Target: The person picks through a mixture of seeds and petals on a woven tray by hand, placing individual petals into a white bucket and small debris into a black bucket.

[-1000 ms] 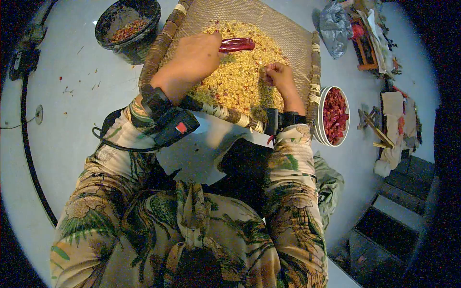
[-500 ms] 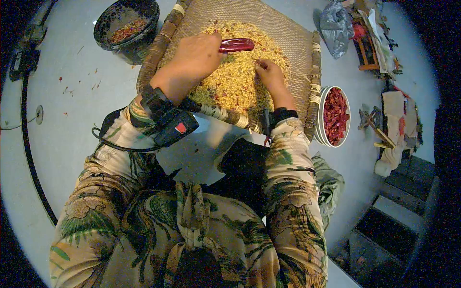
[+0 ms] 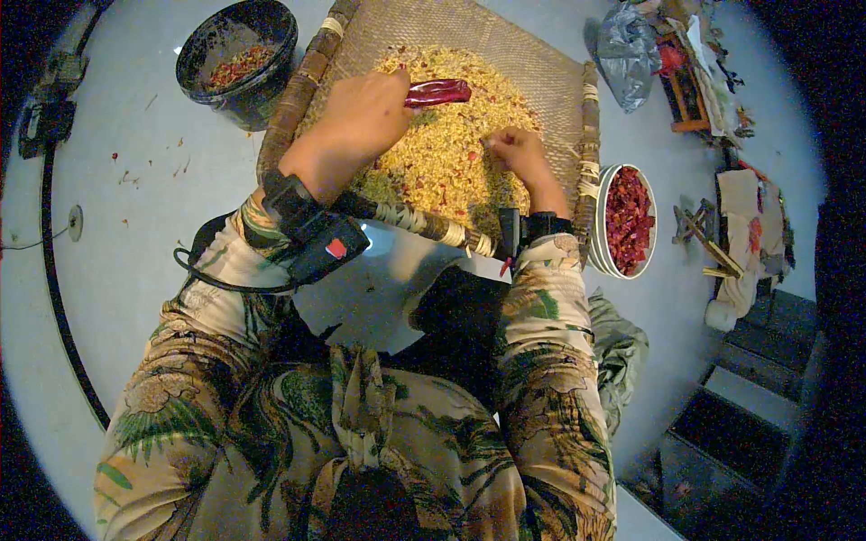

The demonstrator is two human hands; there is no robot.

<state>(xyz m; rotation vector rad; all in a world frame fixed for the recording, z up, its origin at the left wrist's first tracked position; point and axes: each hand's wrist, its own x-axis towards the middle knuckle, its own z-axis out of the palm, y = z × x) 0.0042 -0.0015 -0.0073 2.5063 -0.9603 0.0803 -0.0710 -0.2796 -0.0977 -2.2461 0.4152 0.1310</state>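
Observation:
A woven tray (image 3: 550, 86) with a bound wooden rim holds a heap of small yellow pieces (image 3: 442, 171) mixed with red bits. My left hand (image 3: 365, 113) is closed on a shiny dark red chili pepper (image 3: 438, 93), which points right above the heap. Over the right part of the heap, my right hand (image 3: 523, 153) has its fingers pinched together; whatever they hold, if anything, is too small to make out.
A black bucket (image 3: 280, 45) with reddish bits stands at the upper left. Right of the tray is a white bucket (image 3: 603, 212) of red chili pieces. A grey plastic bag (image 3: 629, 50) lies at the upper right, near a wooden stool-like frame (image 3: 690, 99).
My left hand and the red pepper have shifted slightly left and down. My right hand has moved a little right and down, away from the pepper.

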